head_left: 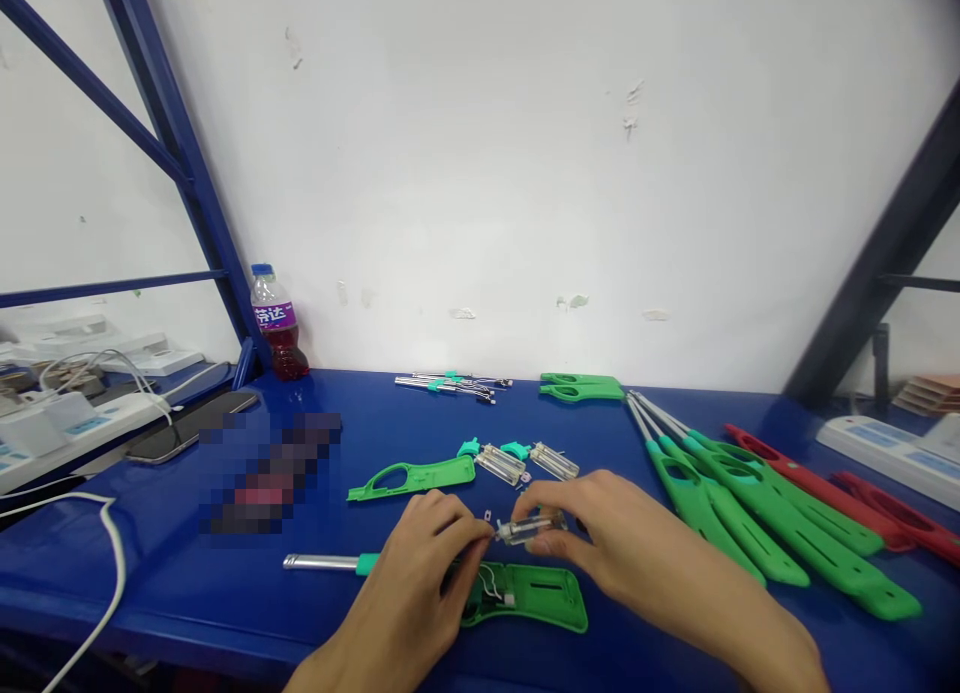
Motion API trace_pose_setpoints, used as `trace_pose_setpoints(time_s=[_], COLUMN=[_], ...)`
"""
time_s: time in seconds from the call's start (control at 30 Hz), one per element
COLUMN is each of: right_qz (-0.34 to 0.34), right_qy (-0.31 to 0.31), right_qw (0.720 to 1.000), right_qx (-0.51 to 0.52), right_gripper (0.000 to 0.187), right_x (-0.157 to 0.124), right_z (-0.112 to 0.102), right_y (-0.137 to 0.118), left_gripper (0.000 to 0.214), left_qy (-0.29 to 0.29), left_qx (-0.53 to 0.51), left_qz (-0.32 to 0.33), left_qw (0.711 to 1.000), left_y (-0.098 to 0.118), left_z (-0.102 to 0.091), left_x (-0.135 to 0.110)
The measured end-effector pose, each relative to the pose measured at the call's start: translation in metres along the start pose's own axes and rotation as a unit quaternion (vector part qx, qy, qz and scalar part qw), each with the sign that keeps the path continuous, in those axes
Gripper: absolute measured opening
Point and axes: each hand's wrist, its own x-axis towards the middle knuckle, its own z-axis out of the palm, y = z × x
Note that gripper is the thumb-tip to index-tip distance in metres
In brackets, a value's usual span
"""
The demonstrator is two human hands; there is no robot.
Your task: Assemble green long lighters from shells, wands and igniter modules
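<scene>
My right hand (581, 523) grips a clear lighter fuel tank (532, 528) between thumb and fingers. My left hand (431, 563) is closed in a pinch at the tank's left end; whatever tiny part lies between its fingertips is too small to name. Beneath both hands lies an open green lighter shell half (551, 598) with white wires inside. Its silver tube (322, 563) with a teal collar sticks out to the left, partly hidden by my left hand. A small pale piece (487, 516) rests just beyond my fingertips.
Behind the hands lie another green shell half (420, 479) and two clear tanks (555, 461) with teal pieces. Metal tubes (450, 385) and green handles (581, 387) sit near the wall. Assembled green lighters (750, 493) and red ones (825, 483) occupy the right; a bottle (277, 323) stands back left.
</scene>
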Motion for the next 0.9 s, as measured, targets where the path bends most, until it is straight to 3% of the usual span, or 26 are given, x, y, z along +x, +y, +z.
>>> trace_pose_setpoints(time_s=[0.9], right_qz=[0.013], right_qy=[0.008], right_qw=[1.000], right_qx=[0.019], right_gripper=[0.017], right_x=[-0.0058], right_z=[-0.0022], right_y=[-0.0060], left_gripper=[0.020], left_qy=[0.029], left_qx=[0.001], left_qz=[0.049], left_qw=[0.998], left_y=[-0.0012], left_z=[0.0013], left_x=[-0.0021])
